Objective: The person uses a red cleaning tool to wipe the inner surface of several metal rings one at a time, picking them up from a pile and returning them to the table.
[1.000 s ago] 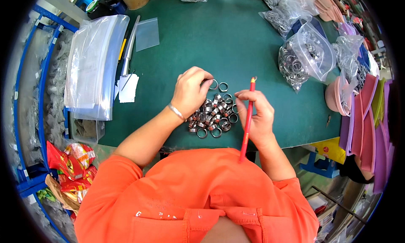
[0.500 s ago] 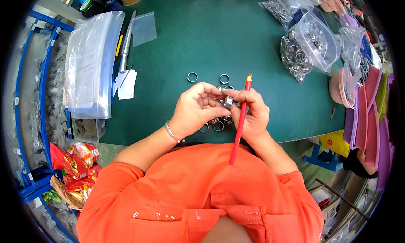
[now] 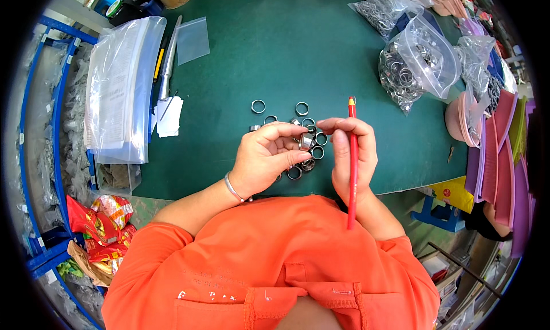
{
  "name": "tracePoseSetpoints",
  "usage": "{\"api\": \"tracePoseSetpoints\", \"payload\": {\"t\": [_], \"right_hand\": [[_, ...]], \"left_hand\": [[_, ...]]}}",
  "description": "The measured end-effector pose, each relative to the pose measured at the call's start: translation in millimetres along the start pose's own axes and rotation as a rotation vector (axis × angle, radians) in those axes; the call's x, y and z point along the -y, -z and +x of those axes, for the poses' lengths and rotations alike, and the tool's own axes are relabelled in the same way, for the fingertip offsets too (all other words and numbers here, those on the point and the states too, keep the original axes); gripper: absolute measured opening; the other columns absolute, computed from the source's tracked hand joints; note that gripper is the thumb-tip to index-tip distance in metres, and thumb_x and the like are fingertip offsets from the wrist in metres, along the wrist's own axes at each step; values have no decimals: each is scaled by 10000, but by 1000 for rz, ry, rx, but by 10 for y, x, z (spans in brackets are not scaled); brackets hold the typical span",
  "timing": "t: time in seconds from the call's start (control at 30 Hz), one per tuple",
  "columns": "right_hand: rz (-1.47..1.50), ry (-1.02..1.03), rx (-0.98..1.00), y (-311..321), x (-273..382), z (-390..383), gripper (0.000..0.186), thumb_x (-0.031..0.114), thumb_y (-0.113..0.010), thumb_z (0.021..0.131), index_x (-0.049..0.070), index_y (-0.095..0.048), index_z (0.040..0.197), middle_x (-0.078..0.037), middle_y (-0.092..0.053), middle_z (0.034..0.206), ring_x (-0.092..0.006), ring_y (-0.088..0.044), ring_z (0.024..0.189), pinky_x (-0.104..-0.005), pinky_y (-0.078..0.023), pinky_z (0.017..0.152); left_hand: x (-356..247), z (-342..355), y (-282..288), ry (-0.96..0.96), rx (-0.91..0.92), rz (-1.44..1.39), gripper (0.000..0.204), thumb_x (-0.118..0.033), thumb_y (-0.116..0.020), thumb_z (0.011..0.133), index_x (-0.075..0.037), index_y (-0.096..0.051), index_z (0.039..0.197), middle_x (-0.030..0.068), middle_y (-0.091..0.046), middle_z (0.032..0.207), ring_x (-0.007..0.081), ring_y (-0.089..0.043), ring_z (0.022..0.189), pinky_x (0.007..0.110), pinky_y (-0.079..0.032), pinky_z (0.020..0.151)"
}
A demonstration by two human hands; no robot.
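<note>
Between its thumb and fingers my left hand (image 3: 252, 161) pinches a shiny metal ring (image 3: 306, 141). A little to its right, apart from that ring, my right hand (image 3: 342, 161) is closed around a red pencil (image 3: 353, 175) that stands nearly in line with the forearm, its yellowish end pointing away from me. Several loose metal rings lie on the green table under and around my left fingers, partly hidden by them. Farther out lie a single ring (image 3: 258, 106) and another ring (image 3: 302, 108).
At the right stands a clear bag of metal rings (image 3: 401, 72), with a pink cup (image 3: 460, 124) nearer me. On the left are plastic-sleeved papers (image 3: 117, 95), a metal rod tool (image 3: 169, 61), a small clear bag (image 3: 193, 40) and a white paper scrap (image 3: 169, 118).
My right hand has moved right, away from the ring, and the red pencil has swung more upright. My left hand still holds the ring, and more of the loose rings show.
</note>
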State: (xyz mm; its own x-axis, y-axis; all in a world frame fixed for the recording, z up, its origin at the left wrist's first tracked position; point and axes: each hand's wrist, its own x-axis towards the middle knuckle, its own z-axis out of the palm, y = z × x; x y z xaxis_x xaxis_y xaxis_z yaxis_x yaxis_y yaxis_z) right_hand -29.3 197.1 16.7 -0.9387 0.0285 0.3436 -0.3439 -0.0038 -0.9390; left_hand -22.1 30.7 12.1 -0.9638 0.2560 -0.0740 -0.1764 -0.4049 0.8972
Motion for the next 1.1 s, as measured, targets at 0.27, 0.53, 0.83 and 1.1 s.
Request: {"api": "tracePoseSetpoints", "payload": {"t": [0.27,0.53,0.83,1.1], "right_hand": [[-259,123,149,-46,-6,16,262,-96,-699,717,18,-579,920,-109,-650,884,-178,-622,744,-268,-512,632],[-210,166,163,-35,11,9,203,-139,-630,746,13,-554,858,-135,-671,939,-220,-629,868,-330,-519,765],[-234,306,48,66,75,-34,262,-20,-513,854,-64,-581,1104,-137,-642,858,-245,-605,797,-333,-478,744],[-148,386,164,63,81,-86,116,-24,-582,789,15,-542,891,-98,-634,746,-217,-588,643,-357,-429,699]], "left_hand": [[-9,-20,53,-34,14,73,303,71,-705,790,34,-533,1037,101,-558,1093,164,-632,938,295,-549,843],[-16,-37,-7,20,6,-115,346,75,-694,800,32,-517,1095,102,-599,1027,166,-633,943,293,-550,847],[1,-52,-6,-88,-31,108,366,135,-668,784,71,-570,1131,92,-546,1080,171,-633,934,285,-546,836],[-25,-47,-16,-141,-3,226,356,163,-661,759,68,-578,1092,107,-546,1080,145,-618,875,264,-535,772]]}}
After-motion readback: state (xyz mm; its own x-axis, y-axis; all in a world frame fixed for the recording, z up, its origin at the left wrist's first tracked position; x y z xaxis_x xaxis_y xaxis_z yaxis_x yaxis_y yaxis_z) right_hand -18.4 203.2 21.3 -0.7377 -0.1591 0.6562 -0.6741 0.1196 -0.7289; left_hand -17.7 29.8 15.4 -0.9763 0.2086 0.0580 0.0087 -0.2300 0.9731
